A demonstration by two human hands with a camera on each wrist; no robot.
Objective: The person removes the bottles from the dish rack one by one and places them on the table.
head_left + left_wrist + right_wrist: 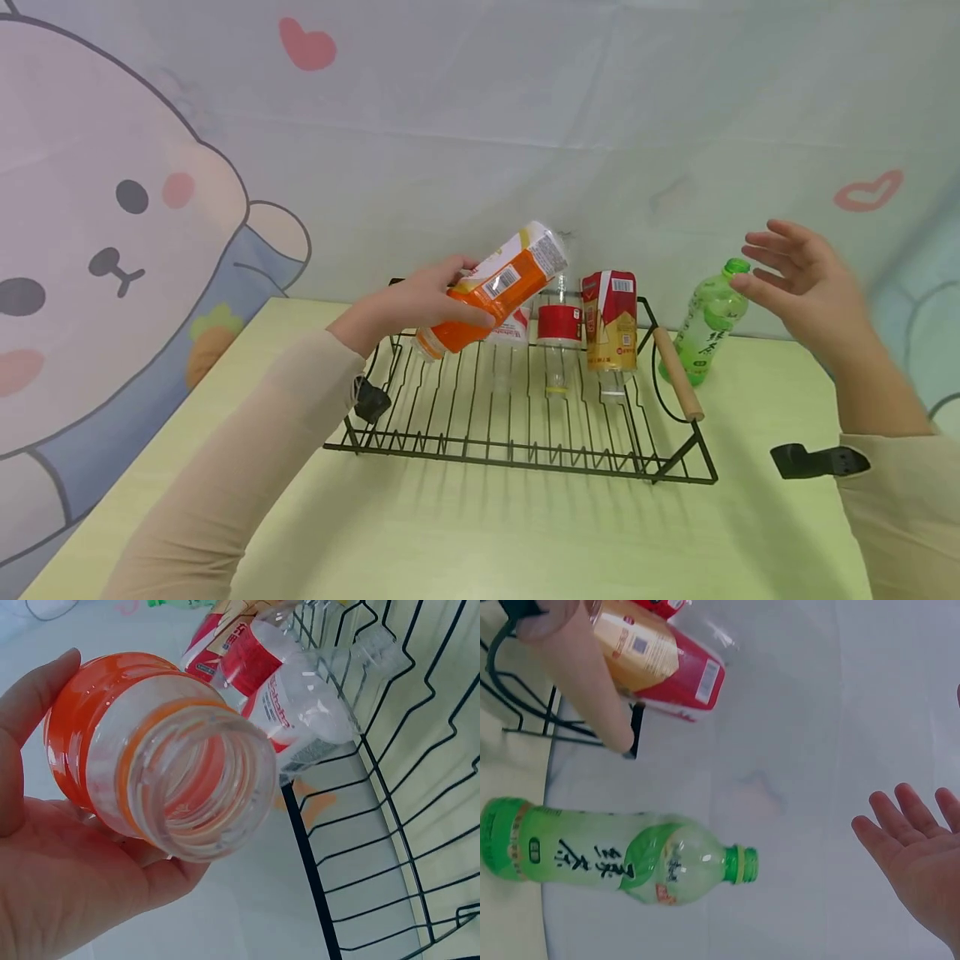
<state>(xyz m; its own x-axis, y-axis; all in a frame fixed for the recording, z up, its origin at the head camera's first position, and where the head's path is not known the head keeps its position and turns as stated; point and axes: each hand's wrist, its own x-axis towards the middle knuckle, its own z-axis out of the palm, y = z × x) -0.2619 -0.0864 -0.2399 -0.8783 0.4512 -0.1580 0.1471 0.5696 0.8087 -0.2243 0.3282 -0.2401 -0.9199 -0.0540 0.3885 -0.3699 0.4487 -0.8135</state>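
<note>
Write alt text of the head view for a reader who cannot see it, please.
A person's left hand holds an orange-labelled bottle, tilted neck down, at a black wire rack with three more bottles in it, also neck down. The empty right hand is raised near a green tea bottle standing beside the rack.

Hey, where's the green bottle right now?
In the head view, the green bottle stands toward the right, between the wooden handle and the right hand.

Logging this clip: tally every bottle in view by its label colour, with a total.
Orange-and-white bottle: 1
White-and-red bottle: 1
Red-labelled clear bottle: 1
Red-and-gold bottle: 1
Green bottle: 1
Total: 5 bottles
</note>
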